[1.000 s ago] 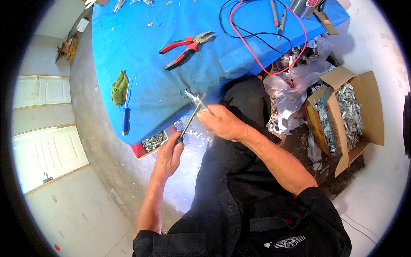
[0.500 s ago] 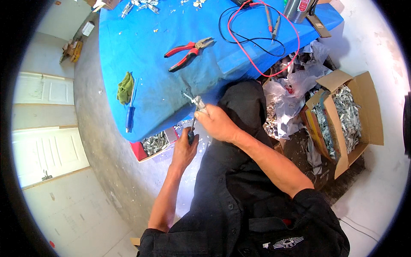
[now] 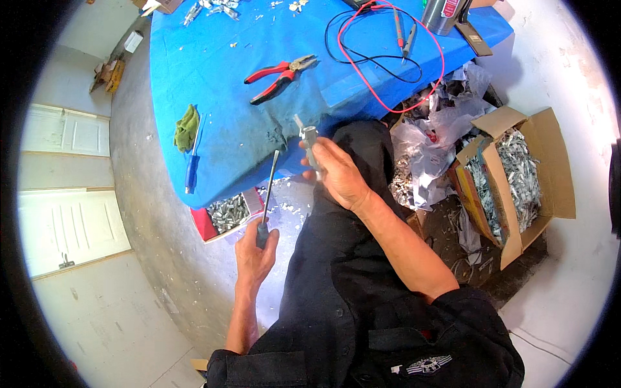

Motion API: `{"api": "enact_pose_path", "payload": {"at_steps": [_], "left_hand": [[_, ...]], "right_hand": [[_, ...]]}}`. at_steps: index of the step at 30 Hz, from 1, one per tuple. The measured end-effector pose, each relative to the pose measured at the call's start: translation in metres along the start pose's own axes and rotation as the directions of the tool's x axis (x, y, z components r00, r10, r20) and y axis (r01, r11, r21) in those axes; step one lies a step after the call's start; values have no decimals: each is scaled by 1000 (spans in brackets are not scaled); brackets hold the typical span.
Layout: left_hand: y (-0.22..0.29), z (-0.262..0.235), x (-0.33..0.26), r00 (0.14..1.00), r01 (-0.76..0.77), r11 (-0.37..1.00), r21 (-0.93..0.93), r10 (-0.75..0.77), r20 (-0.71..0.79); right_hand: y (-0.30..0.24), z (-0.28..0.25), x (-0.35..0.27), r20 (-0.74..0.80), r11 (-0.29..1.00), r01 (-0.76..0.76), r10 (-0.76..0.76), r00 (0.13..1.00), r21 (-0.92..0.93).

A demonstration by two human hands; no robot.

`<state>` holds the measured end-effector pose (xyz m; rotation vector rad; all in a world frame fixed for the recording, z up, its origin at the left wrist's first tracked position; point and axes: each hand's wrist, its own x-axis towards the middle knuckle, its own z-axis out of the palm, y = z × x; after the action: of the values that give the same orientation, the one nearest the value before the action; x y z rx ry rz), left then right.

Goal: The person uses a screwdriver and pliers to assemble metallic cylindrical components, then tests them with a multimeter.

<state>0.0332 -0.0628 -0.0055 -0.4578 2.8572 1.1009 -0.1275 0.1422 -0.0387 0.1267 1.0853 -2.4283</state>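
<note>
My left hand (image 3: 254, 254) is closed round the dark handle of a flat-blade screwdriver (image 3: 270, 189), whose blade points up toward the table edge. In my right hand (image 3: 341, 173) is a small whitish metal-and-plastic part (image 3: 310, 138) with a thin prong on top; its exact kind I cannot make out. The fingers wrap its lower body. The screwdriver tip stands apart from the part, to its left. Both hands are over my lap, at the near edge of the blue-covered table (image 3: 220, 84).
On the table lie red-handled pliers (image 3: 280, 79), a blue screwdriver (image 3: 192, 169), a green cloth (image 3: 187, 128) and test leads (image 3: 442, 61). A box of small metal pieces (image 3: 228, 216) stands below the edge. At right are a cardboard box of metal strips (image 3: 517, 178) and plastic bags (image 3: 440, 136).
My left hand and the screwdriver have drawn down and left, away from the part. My right hand has turned the part more upright and moved slightly right.
</note>
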Motion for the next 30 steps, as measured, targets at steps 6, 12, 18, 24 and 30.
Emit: {"api": "enact_pose_path", "payload": {"at_steps": [6,12,18,24,30], "left_hand": [[21,-5,-10,999,32,997,-69,-32,4],[24,-2,-22,1000,-13,995,-97,15,17],[20,7,-26,999,-36,990,-133,39,21],[12,10,-24,999,18,981,-191,-10,43],[13,9,-20,997,55,980,-189,-44,64]], "right_hand": [[15,-12,6,-22,997,74,-73,997,39],[15,-7,8,-86,995,88,-84,993,48],[12,-1,8,-112,992,121,-117,987,30],[15,-1,9,-106,993,119,-120,987,-9],[17,0,11,-109,989,143,-147,983,-44]]}}
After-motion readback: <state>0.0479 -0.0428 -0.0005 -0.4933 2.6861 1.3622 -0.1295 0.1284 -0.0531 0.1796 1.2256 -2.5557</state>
